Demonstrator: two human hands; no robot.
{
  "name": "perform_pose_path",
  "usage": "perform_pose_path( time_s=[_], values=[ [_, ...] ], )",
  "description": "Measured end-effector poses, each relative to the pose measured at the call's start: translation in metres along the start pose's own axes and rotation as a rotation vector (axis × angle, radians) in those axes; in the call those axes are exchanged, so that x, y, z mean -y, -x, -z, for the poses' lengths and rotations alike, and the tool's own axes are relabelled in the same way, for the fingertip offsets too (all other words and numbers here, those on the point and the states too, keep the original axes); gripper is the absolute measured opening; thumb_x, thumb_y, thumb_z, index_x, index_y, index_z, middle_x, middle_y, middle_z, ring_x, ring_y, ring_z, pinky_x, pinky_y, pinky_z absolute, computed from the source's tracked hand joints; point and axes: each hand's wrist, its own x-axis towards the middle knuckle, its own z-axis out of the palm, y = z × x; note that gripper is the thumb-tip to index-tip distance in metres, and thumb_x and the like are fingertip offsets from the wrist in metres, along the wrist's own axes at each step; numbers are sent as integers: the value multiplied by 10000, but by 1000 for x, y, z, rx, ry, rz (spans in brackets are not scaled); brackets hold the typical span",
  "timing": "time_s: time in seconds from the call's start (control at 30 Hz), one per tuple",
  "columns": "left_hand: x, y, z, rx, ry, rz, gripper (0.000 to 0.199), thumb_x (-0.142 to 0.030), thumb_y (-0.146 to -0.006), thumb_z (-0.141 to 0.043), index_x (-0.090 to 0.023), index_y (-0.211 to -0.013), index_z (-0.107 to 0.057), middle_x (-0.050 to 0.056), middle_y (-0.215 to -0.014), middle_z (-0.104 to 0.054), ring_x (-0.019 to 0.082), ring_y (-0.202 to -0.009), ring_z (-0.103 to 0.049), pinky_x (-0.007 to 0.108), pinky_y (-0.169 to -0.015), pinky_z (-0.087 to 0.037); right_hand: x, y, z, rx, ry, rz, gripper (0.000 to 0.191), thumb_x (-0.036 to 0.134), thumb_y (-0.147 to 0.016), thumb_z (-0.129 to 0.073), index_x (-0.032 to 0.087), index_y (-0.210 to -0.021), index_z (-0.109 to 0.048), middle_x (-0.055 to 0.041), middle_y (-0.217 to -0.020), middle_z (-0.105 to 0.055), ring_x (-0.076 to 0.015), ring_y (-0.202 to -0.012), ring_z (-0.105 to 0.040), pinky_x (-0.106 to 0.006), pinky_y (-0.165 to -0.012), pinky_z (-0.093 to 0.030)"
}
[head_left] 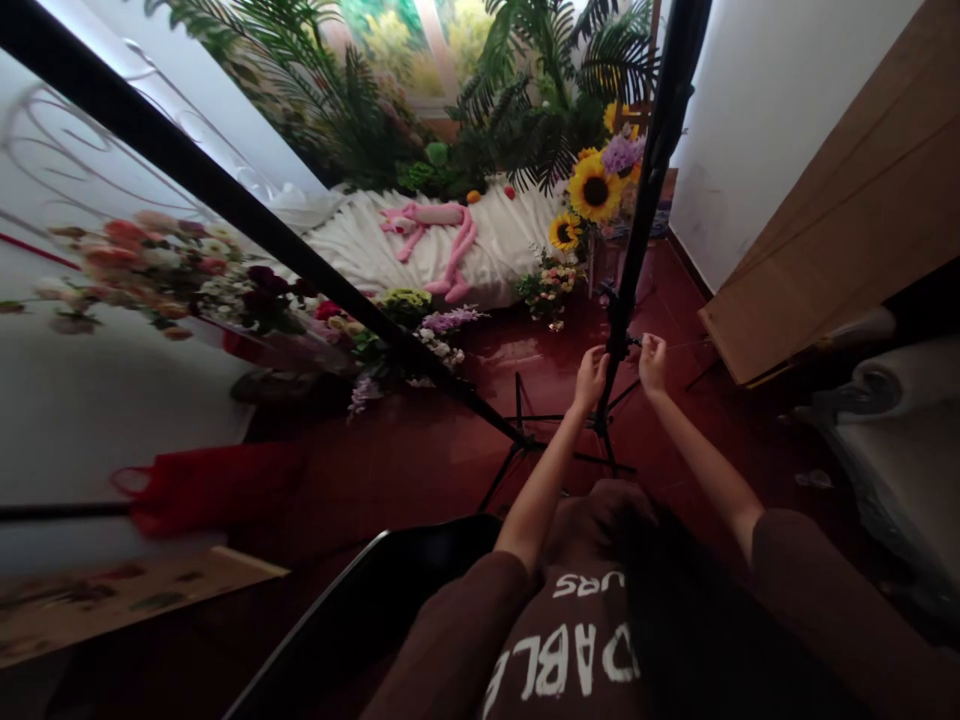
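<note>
A black tripod stand [634, 250] rises before me on the right, its upper pole leaving the top of the view. My left hand [591, 380] is at the left side of its pole, fingers curled against a joint low on the shaft. On the other side, my right hand [654, 364] is closed in a pinch at a small knob [634, 342] sticking out of that joint. The fingertips partly cover the knob. Slightly left, a second black stand [337, 290] crosses the view at a slant, and neither hand touches it.
Splayed tripod legs [517, 450] spread over the dark red floor. A white-draped platform [502, 240] bears a pink plush toy [431, 220]. Sunflowers [595, 188] and palm fronds [555, 90] surround it. A brown board [817, 220] leans at right; a red bag [202, 485] lies left.
</note>
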Motion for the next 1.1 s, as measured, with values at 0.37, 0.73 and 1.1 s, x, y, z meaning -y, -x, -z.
perform_pose_path(
  time_s=[0.37,0.73,1.1],
  values=[
    [51,102,182,-1048,-199,237,673,-777,-854,-351,-191,-1179,-413,167,-1242,-502,193,-1126,-575,355,-1013,-469,-18,76,-46,137,-150,-274,244,424,-827,-589,235,-895,-450,44,-629,-637,-131,-555,-628,-250,-583,-524],
    [-31,32,254,-622,-313,-54,633,-757,-850,-414,-173,-1011,-598,125,-1008,-675,198,-995,-649,337,-931,-516,41,105,-158,821,-192,-524,272,458,-865,-629,207,-872,-526,32,-597,-647,-97,-465,-591,-176,-444,-456],
    [-14,27,257,-663,-312,-19,680,-796,-815,-412,-166,-977,-610,130,-953,-699,202,-869,-676,338,-827,-531,90,124,-220,967,-312,-674,327,508,-921,-524,211,-783,-530,25,-536,-595,-72,-392,-497,-165,-390,-391]
  ],
)
